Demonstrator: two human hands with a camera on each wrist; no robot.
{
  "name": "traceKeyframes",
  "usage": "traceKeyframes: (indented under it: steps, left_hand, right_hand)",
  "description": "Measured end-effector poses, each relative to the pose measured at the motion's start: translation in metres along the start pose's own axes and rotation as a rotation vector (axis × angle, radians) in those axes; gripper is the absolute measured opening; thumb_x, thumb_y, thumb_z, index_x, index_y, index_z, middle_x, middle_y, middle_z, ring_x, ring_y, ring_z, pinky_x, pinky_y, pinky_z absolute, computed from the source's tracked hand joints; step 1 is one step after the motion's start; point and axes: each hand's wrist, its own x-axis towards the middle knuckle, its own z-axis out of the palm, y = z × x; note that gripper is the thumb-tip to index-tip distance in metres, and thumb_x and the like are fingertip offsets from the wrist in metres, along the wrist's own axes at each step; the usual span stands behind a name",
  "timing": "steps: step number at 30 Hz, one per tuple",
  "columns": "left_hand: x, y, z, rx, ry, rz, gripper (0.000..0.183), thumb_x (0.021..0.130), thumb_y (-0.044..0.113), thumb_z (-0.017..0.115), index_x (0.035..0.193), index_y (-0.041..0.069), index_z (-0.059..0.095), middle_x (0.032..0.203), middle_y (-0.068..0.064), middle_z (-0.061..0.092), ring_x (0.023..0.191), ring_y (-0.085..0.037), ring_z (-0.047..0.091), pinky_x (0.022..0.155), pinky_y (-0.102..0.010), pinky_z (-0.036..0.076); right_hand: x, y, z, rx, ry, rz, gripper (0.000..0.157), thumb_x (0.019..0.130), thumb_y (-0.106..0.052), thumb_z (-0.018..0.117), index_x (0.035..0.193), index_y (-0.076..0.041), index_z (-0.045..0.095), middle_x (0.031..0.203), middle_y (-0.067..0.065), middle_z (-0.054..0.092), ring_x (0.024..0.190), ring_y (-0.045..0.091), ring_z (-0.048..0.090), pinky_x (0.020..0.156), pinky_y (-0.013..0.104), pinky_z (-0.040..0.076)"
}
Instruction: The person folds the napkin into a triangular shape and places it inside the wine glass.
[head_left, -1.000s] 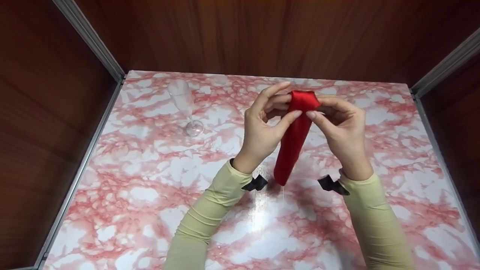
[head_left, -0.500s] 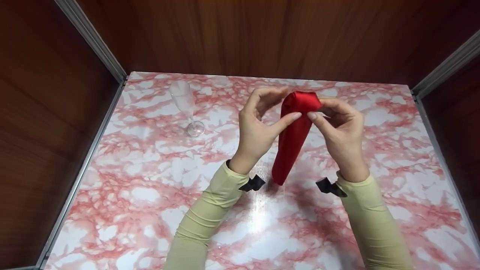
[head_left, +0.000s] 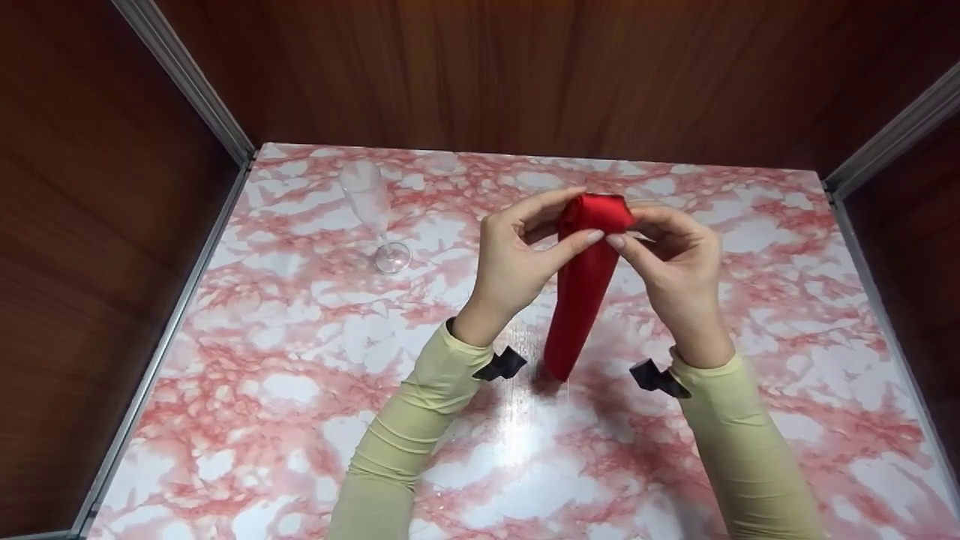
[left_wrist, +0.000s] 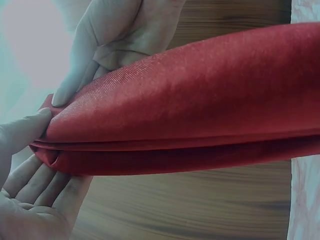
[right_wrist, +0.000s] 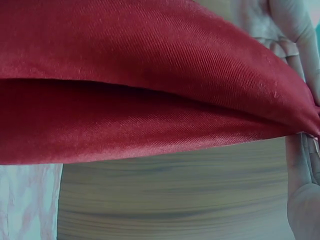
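A glossy red satin cloth (head_left: 585,292), folded into a long strip, hangs down in front of me in the head view. Its top end is turned over into a short roll. My left hand (head_left: 510,262) pinches that top end from the left, thumb in front and fingers behind. From the right, my right hand (head_left: 681,266) pinches the same end, its thumb tip close to the left one. Layered folds run along the cloth (left_wrist: 190,100) in the left wrist view. A lengthwise opening between layers shows in the cloth (right_wrist: 165,120) in the right wrist view.
A clear champagne flute (head_left: 365,199) stands at the back left of the table. The red-and-white marbled table (head_left: 285,442) is bordered by dark wood panels (head_left: 480,75) at the back and sides, with metal rails (head_left: 184,82) at the corners.
My left fingers lifted off the roll, then came back against its left side. The top fold has become fuller and rounder. Both hands have sunk slightly with the cloth.
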Motion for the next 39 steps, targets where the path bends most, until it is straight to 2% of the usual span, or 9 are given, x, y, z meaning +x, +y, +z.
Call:
traceKeyframes:
  steps: [5,14,19,22,26,28,30,33,39]
  left_hand:
    - [0.000,-0.004,-0.001,0.003,-0.018,-0.023,0.037,0.076,-0.004,0.077,0.110,-0.011,0.065,0.100,-0.016,0.070,0.089,-0.014,0.067,0.081,-0.038,0.054]
    - [0.002,-0.026,-0.007,0.000,-0.065,-0.076,0.039,0.075,0.005,0.081,0.110,-0.005,0.068,0.094,-0.010,0.071,0.085,-0.015,0.068,0.075,-0.035,0.056]
    - [0.002,-0.024,-0.008,0.013,-0.053,-0.060,0.037,0.074,0.003,0.082,0.107,-0.005,0.068,0.093,-0.010,0.071,0.083,-0.015,0.068,0.072,-0.035,0.057]
    - [0.001,-0.015,-0.006,0.029,-0.040,-0.037,0.035,0.074,0.001,0.081,0.105,-0.007,0.067,0.092,-0.012,0.071,0.083,-0.014,0.068,0.073,-0.034,0.057]
    - [0.002,-0.002,-0.005,0.045,-0.041,-0.026,0.033,0.074,-0.001,0.080,0.104,-0.009,0.067,0.091,-0.012,0.072,0.083,-0.013,0.068,0.074,-0.034,0.056]
    - [0.002,-0.002,-0.005,0.039,-0.043,-0.026,0.034,0.074,-0.001,0.080,0.104,-0.008,0.067,0.091,-0.011,0.072,0.083,-0.013,0.068,0.074,-0.034,0.056]
    - [0.003,-0.007,-0.007,0.033,-0.046,-0.029,0.035,0.074,0.000,0.081,0.105,-0.007,0.068,0.091,-0.011,0.072,0.083,-0.014,0.068,0.073,-0.034,0.056]
    - [0.004,-0.015,-0.009,0.021,-0.060,-0.027,0.036,0.073,0.002,0.082,0.106,-0.005,0.068,0.092,-0.010,0.072,0.084,-0.015,0.068,0.073,-0.035,0.057]
    - [0.005,-0.017,-0.011,0.007,-0.091,-0.035,0.036,0.074,0.006,0.082,0.106,-0.003,0.069,0.092,-0.007,0.072,0.084,-0.016,0.069,0.072,-0.036,0.057]
  right_hand:
    - [0.000,0.001,-0.001,-0.017,0.004,-0.005,0.025,0.073,0.021,0.069,0.097,0.019,0.063,0.098,0.021,0.068,0.088,0.028,0.067,0.079,0.034,0.055]
    - [-0.001,0.003,-0.003,-0.062,0.016,0.004,0.024,0.073,0.019,0.071,0.095,0.017,0.064,0.089,0.017,0.069,0.080,0.023,0.067,0.074,0.031,0.055]
    - [-0.003,0.000,-0.002,-0.104,-0.057,0.036,0.028,0.077,0.014,0.071,0.103,0.014,0.060,0.093,0.018,0.068,0.084,0.024,0.066,0.074,0.029,0.055]
    - [-0.004,-0.003,0.000,-0.197,-0.133,0.069,0.047,0.073,0.012,0.076,0.114,0.008,0.054,0.101,0.019,0.066,0.087,0.026,0.065,0.077,0.030,0.054]
    - [-0.006,-0.005,0.002,-0.434,-0.238,0.115,0.068,0.069,0.005,0.083,0.127,-0.003,0.048,0.107,0.012,0.066,0.085,0.023,0.065,0.078,0.029,0.054]
    - [-0.007,-0.005,0.002,-0.513,-0.274,0.144,0.065,0.070,0.001,0.083,0.127,-0.003,0.052,0.103,0.009,0.067,0.084,0.021,0.065,0.077,0.029,0.054]
    - [-0.007,-0.004,0.000,-0.536,-0.289,0.179,0.056,0.073,0.000,0.081,0.123,-0.002,0.058,0.099,0.007,0.069,0.084,0.020,0.066,0.077,0.028,0.054]
    - [-0.006,-0.003,-0.003,-0.510,-0.301,0.213,0.044,0.076,0.002,0.077,0.118,0.000,0.063,0.094,0.007,0.070,0.086,0.021,0.067,0.076,0.029,0.055]
    - [-0.006,0.003,-0.011,-0.420,-0.327,0.219,0.040,0.077,0.010,0.073,0.116,0.001,0.065,0.098,0.014,0.070,0.088,0.023,0.067,0.078,0.029,0.054]
